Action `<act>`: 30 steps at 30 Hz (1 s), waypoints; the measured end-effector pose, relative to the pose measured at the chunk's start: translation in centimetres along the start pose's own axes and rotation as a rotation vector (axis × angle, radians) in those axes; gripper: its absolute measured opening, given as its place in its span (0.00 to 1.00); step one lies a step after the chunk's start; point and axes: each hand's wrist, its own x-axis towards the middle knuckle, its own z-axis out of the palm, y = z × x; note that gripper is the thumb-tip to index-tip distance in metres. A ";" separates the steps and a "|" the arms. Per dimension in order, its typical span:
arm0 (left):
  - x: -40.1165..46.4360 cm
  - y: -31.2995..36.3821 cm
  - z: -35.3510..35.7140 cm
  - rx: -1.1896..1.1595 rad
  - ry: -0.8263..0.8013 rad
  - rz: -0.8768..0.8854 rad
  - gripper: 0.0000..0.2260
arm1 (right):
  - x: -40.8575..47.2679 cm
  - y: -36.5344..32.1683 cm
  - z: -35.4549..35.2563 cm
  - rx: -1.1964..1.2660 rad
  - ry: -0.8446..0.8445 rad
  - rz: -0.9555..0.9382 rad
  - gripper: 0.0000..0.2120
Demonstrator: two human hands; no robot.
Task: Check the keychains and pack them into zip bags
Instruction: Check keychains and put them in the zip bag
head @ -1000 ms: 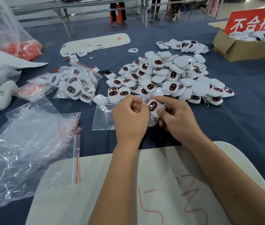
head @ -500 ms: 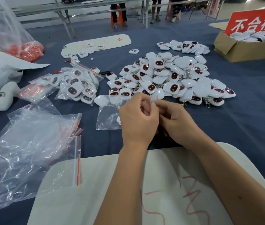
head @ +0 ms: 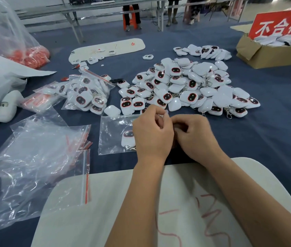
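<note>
Blue table (head: 266,139). Heap of white keychains (head: 191,86) just beyond the fingertips. Zip bag (head: 112,134) flat under left fingers, one keychain (head: 127,138) inside. Left hand (head: 152,134) and right hand (head: 196,138) touching, fingers curled, pinching the bag's top edge.

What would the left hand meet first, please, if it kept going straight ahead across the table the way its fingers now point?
Probably the near edge of the big heap of white square keychains with dark red-rimmed faces. The left hand, pinching the top of the clear zip bag, points up-table toward it; depth is hard to judge.
</note>
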 end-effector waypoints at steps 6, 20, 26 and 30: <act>-0.7 0.6 0.6 0.012 -0.171 0.033 0.06 | 1.5 0.8 -0.6 -0.447 0.346 -0.085 0.18; -0.3 -0.4 0.6 0.019 -0.253 -0.145 0.06 | 2.3 1.8 -0.3 -0.679 0.076 -0.134 0.13; -0.1 -0.2 0.4 -0.054 -0.176 -0.159 0.03 | 1.9 1.4 -0.7 -0.482 0.255 -0.073 0.09; 0.4 -0.1 0.1 -0.120 -0.123 -0.192 0.05 | 0.6 1.0 -1.4 0.086 0.180 0.139 0.08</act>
